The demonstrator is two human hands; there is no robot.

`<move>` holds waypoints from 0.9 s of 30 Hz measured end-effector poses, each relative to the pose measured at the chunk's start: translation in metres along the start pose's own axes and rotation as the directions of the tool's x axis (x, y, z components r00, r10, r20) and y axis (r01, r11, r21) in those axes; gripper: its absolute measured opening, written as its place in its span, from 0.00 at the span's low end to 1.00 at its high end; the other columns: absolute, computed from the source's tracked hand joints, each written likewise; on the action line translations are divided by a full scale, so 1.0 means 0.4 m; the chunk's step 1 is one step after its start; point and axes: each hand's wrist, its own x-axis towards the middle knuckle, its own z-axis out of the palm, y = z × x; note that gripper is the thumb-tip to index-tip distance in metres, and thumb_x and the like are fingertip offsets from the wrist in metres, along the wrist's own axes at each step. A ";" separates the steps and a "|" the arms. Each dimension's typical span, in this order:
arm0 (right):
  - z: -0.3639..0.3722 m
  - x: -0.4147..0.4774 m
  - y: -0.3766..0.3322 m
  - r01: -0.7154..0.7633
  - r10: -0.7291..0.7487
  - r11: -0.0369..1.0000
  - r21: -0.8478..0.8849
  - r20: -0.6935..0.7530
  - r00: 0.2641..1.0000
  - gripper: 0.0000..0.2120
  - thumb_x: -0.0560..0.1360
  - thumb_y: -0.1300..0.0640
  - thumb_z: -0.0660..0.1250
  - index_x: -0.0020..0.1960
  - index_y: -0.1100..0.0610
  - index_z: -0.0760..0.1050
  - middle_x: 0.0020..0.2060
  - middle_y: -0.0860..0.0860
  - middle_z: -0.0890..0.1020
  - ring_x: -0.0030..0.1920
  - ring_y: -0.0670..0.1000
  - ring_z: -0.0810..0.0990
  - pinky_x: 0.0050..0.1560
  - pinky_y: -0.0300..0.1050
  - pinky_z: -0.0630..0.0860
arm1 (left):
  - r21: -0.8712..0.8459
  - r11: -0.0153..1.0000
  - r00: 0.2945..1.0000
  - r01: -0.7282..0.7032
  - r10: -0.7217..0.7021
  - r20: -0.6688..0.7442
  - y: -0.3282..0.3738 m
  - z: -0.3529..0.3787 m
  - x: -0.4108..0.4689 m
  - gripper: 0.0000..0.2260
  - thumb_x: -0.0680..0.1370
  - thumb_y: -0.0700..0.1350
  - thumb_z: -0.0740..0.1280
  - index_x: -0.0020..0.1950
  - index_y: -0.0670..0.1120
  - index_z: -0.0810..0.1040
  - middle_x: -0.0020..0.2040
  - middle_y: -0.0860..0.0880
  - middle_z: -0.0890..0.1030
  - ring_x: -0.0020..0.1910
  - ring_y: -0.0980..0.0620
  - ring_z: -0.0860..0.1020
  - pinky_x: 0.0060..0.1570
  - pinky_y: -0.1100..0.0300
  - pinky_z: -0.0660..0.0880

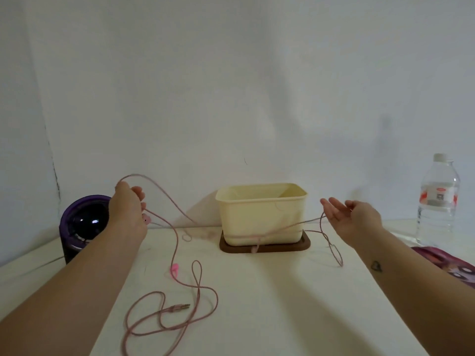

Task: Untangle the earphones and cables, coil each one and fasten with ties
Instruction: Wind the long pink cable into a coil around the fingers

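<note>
Head camera shows what I see from here: the left hand has its fingers curled round a loop of the pink earphone cord, held up above the table. The right hand is well apart from it, palm up, fingers straight, gripping nothing.

— Is the cord on those right fingers?

— It passes right by the fingertips, but I can't tell whether it rests on them. From there it runs across the front of the cream box, low down by the brown tray under it. The rest lies in slack loops on the white table, with the metal jack plug among them.

— So what goes wrong?

— A hard pull apart, I'd say. The cord looks braided, thin and limp, so crossed loops could cinch into a knot. Or the run against the box could drag that smooth plastic tub off its tray. The hanging pink clip might snag too.

— And the purple cylinder?

— It has a glossy dome and sits just behind the left hand, so a careless swing could knock it.
</note>
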 end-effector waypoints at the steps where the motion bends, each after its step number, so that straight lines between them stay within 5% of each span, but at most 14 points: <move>1: 0.002 0.004 -0.001 0.049 -0.050 0.995 -0.083 -0.003 0.999 0.11 0.80 0.63 0.51 0.40 0.60 0.67 0.52 0.59 0.77 0.50 0.59 0.79 0.51 0.52 0.79 | 0.015 1.000 1.000 0.000 0.000 -0.005 -0.001 0.000 0.001 0.16 0.80 0.51 0.51 0.35 0.49 0.68 0.35 0.53 0.71 0.31 0.56 0.64 0.27 0.62 0.56; 3: 0.001 0.009 -0.002 0.199 -0.204 0.891 -0.409 0.032 0.978 0.12 0.79 0.62 0.54 0.40 0.57 0.71 0.53 0.54 0.75 0.53 0.55 0.74 0.57 0.54 0.75 | 0.038 0.999 1.000 -0.008 0.009 -0.026 0.000 -0.001 0.006 0.17 0.81 0.51 0.50 0.34 0.49 0.68 0.36 0.53 0.72 0.31 0.56 0.64 0.28 0.61 0.57; 6: -0.019 0.013 0.003 0.535 -0.466 0.354 -0.767 0.352 0.812 0.14 0.79 0.58 0.54 0.40 0.58 0.75 0.45 0.52 0.76 0.45 0.52 0.73 0.46 0.45 0.66 | 0.036 0.999 0.997 -0.026 0.029 -0.068 0.009 -0.011 0.017 0.18 0.81 0.53 0.50 0.33 0.49 0.67 0.36 0.54 0.72 0.32 0.56 0.64 0.29 0.62 0.58; 9: -0.075 0.046 0.014 0.649 -0.385 -0.286 -0.705 0.705 0.595 0.18 0.77 0.51 0.51 0.36 0.56 0.73 0.39 0.48 0.77 0.52 0.55 0.76 0.52 0.49 0.67 | 0.025 0.999 0.993 -0.025 0.028 -0.114 0.014 -0.024 0.025 0.19 0.81 0.53 0.51 0.32 0.49 0.67 0.35 0.54 0.72 0.32 0.56 0.64 0.31 0.61 0.58; 11: -0.113 0.067 0.020 0.514 -0.206 -0.619 -0.594 0.754 0.623 0.15 0.79 0.50 0.51 0.41 0.51 0.73 0.46 0.46 0.79 0.65 0.53 0.71 0.70 0.56 0.56 | 0.023 0.999 0.991 -0.024 0.027 -0.130 0.013 -0.030 0.026 0.19 0.80 0.53 0.51 0.32 0.49 0.67 0.35 0.54 0.72 0.31 0.56 0.64 0.31 0.61 0.59; 13: -0.138 0.068 0.023 0.373 -0.093 -0.812 -0.450 0.729 0.678 0.17 0.81 0.50 0.49 0.49 0.50 0.77 0.47 0.46 0.80 0.68 0.50 0.68 0.74 0.56 0.42 | 0.003 1.000 0.992 -0.011 0.011 -0.122 0.010 -0.033 0.024 0.18 0.80 0.53 0.51 0.33 0.49 0.68 0.36 0.54 0.73 0.32 0.56 0.65 0.33 0.61 0.60; 16: -0.152 0.055 0.026 0.244 -0.067 -0.915 -0.320 0.719 0.692 0.22 0.82 0.47 0.45 0.49 0.49 0.78 0.38 0.46 0.78 0.61 0.49 0.72 0.73 0.56 0.35 | -0.041 0.997 0.998 0.064 -0.065 -0.017 0.005 -0.041 0.023 0.17 0.81 0.52 0.48 0.35 0.50 0.67 0.30 0.54 0.75 0.29 0.56 0.65 0.32 0.61 0.61; 19: -0.153 0.050 0.032 0.184 -0.082 -0.929 -0.322 0.662 0.745 0.21 0.82 0.47 0.45 0.49 0.48 0.76 0.41 0.44 0.81 0.59 0.49 0.72 0.72 0.60 0.35 | -0.122 0.972 0.963 0.200 -0.173 0.207 -0.005 -0.041 0.018 0.18 0.81 0.50 0.44 0.35 0.49 0.65 0.22 0.56 0.72 0.19 0.57 0.60 0.20 0.68 0.53; 24: -0.156 0.070 0.043 0.202 -0.134 -0.869 -0.451 0.608 0.783 0.18 0.83 0.48 0.46 0.43 0.49 0.72 0.38 0.46 0.77 0.57 0.50 0.74 0.72 0.63 0.49 | -0.183 0.959 0.930 0.217 -0.146 0.338 -0.007 -0.037 0.005 0.22 0.82 0.55 0.44 0.41 0.45 0.71 0.38 0.49 0.85 0.15 0.57 0.57 0.17 0.70 0.53; 26: -0.156 0.079 0.046 0.324 -0.249 -0.726 -0.607 0.671 0.699 0.22 0.82 0.48 0.47 0.39 0.55 0.73 0.35 0.49 0.79 0.46 0.54 0.78 0.62 0.57 0.68 | -0.163 0.971 0.922 0.173 -0.101 0.374 -0.007 -0.031 0.003 0.23 0.82 0.56 0.45 0.45 0.44 0.73 0.47 0.47 0.84 0.16 0.57 0.58 0.18 0.70 0.54; 27: -0.148 0.075 0.047 0.446 -0.351 -0.548 -0.708 0.678 0.646 0.23 0.81 0.49 0.48 0.37 0.58 0.74 0.33 0.52 0.78 0.41 0.56 0.78 0.51 0.52 0.72 | -0.156 0.975 0.913 0.159 -0.085 0.398 -0.006 -0.027 0.001 0.23 0.82 0.57 0.46 0.47 0.44 0.74 0.51 0.47 0.83 0.17 0.57 0.58 0.19 0.69 0.54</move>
